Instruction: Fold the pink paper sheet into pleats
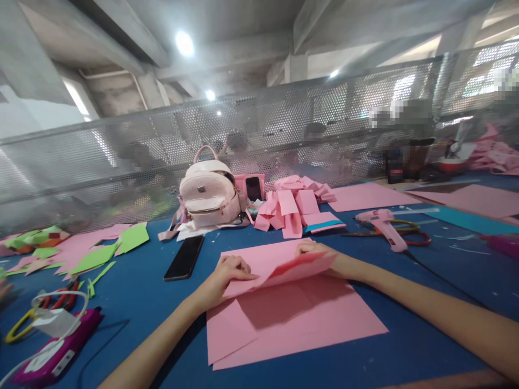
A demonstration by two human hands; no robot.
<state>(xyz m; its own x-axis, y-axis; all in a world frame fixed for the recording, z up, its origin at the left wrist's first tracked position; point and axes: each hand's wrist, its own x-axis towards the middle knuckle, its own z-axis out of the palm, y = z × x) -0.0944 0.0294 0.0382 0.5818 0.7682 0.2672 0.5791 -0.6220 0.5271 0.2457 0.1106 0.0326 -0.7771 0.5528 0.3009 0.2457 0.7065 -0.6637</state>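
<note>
Pink paper (300,324) lies on the blue table, with an upper part lifted and curved over the flat sheets. My left hand (233,273) is at the left edge of the raised part, its fingers closed on the paper. Over at the far right side of it, my right hand (318,251) grips the paper too, partly hidden behind the raised flap. A darker pink strip shows along the fold of that flap.
Behind the paper are a phone (184,258), a pale backpack (211,194) and folded pink pieces (290,208). A pink glue gun (385,227) rests over scissors at right. At left are a purple power strip (60,346), scissors (20,327) and green paper (95,256).
</note>
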